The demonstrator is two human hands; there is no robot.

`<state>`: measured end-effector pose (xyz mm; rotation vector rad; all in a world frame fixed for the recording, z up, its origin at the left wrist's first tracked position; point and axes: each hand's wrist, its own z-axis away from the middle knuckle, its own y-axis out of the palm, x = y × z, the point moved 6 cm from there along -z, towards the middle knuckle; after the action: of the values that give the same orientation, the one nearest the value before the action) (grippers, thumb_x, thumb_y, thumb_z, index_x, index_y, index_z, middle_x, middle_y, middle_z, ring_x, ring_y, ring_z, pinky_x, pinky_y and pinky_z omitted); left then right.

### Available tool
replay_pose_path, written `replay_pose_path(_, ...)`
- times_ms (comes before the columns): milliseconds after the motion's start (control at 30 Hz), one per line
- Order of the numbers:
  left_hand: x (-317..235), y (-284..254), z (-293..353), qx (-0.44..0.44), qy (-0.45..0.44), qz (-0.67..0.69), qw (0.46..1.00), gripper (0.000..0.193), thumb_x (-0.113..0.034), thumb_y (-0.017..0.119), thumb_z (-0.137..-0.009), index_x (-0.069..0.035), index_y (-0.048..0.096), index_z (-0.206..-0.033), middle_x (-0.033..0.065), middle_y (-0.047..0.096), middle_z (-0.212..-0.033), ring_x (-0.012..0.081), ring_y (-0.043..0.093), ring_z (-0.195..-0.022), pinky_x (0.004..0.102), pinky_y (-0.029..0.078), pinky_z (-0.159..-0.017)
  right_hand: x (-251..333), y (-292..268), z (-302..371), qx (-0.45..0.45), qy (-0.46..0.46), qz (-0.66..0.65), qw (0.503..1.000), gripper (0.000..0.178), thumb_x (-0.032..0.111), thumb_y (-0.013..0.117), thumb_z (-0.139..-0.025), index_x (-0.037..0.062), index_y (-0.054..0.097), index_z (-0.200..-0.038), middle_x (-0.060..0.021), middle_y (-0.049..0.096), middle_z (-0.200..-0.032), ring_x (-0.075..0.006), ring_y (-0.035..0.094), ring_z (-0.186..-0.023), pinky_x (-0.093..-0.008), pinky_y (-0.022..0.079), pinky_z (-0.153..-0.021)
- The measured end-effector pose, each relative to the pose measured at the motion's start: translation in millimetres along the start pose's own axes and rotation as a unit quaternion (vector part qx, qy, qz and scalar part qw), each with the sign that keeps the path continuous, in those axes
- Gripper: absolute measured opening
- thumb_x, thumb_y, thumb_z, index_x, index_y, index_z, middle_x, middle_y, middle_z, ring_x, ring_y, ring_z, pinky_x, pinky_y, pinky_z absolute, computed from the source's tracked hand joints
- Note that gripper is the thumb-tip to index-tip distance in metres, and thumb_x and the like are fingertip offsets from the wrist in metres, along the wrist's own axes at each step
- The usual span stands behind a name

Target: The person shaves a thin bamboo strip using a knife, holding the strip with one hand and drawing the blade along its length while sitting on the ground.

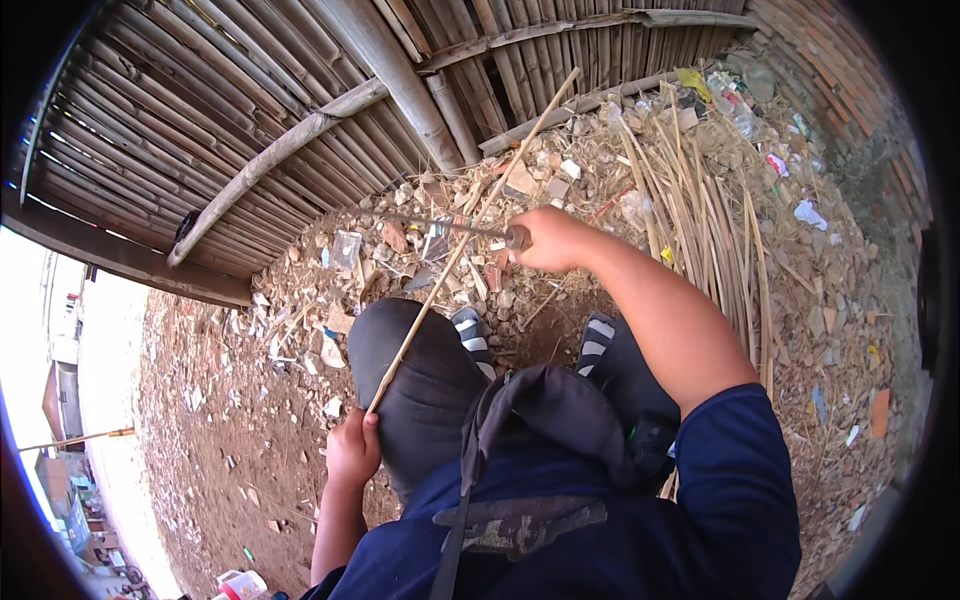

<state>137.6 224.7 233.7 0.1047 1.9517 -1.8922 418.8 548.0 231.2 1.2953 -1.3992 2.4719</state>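
Note:
A long, thin bamboo strip (420, 322) slants across my left knee and up toward the bamboo wall. My left hand (354, 449) is closed round its lower end, thumb on top. In my right hand (553, 240) is a knife (400, 217), gripped by its round handle, with the narrow blade pointing left. The blade crosses the strip at about its middle; whether it touches or cuts into it I cannot tell. Right of my right forearm, a bundle of similar bamboo strips (712, 240) lies on the ground.
A bamboo wall (230, 110) with thick poles rises ahead, and a brick wall (850, 90) stands at the right. Broken brick, stones, dry scraps and plastic litter cover the ground (230, 400). Another thin pole (80, 439) shows at the far left. My sandalled feet are between the knees.

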Motion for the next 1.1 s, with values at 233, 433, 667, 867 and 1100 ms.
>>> replay_pose_path(233, -2, -4, 4, -0.005, -0.004, -0.011, 1.000, 0.034, -0.028, 0.052, -0.102, -0.005, 0.050, -0.078, 0.0235, 0.058, -0.062, 0.0478, 0.059, -0.060, 0.0561, 0.045, -0.055, 18, -12, 13, -0.052, -0.033, 0.093, 0.994, 0.019, 0.018, 0.068, -0.077, 0.0075, 0.067, -0.092, -0.0171, 0.070, -0.085, -0.0374, 0.068, -0.083, -0.0470, 0.053, -0.074)
replay_pose_path(433, 3, 5, -2, -0.011, -0.012, 0.008, 1.000, 0.034, -0.028, 0.051, -0.102, -0.003, 0.052, -0.079, 0.0244, 0.058, -0.063, 0.0486, 0.059, -0.062, 0.0565, 0.045, -0.056, 10, -2, 5, -0.040, -0.049, 0.057, 0.996, 0.021, 0.022, 0.069, -0.074, 0.0089, 0.070, -0.090, -0.0171, 0.070, -0.088, -0.0369, 0.068, -0.088, -0.0485, 0.053, -0.077)
replay_pose_path(667, 0, -7, 1, 0.001, -0.029, 0.015, 0.999, 0.036, -0.028, 0.050, -0.103, -0.002, 0.052, -0.078, 0.0248, 0.058, -0.063, 0.0487, 0.060, -0.063, 0.0567, 0.045, -0.057, 28, -5, 16, -0.096, -0.051, 0.126, 0.986, 0.021, 0.020, 0.068, -0.074, 0.0074, 0.070, -0.092, -0.0172, 0.071, -0.090, -0.0373, 0.069, -0.089, -0.0473, 0.055, -0.080)
replay_pose_path(867, -2, -3, -2, -0.006, -0.025, -0.004, 1.000, 0.036, -0.029, 0.051, -0.102, -0.004, 0.052, -0.077, 0.0242, 0.059, -0.063, 0.0477, 0.061, -0.061, 0.0568, 0.046, -0.055, -29, -29, -1, -0.126, 0.022, 0.061, 0.990, 0.018, 0.019, 0.067, -0.077, 0.0058, 0.069, -0.090, -0.0167, 0.070, -0.085, -0.0347, 0.069, -0.081, -0.0457, 0.054, -0.075)
replay_pose_path(1100, 2, -3, 5, -0.017, -0.026, -0.029, 0.999, 0.034, -0.032, 0.053, -0.101, -0.005, 0.052, -0.079, 0.0224, 0.059, -0.061, 0.0463, 0.061, -0.058, 0.0555, 0.047, -0.054, -10, -41, 8, -0.156, 0.030, 0.109, 0.981, 0.022, 0.019, 0.067, -0.077, 0.0099, 0.072, -0.097, -0.0181, 0.071, -0.088, -0.0352, 0.070, -0.084, -0.0463, 0.055, -0.077)
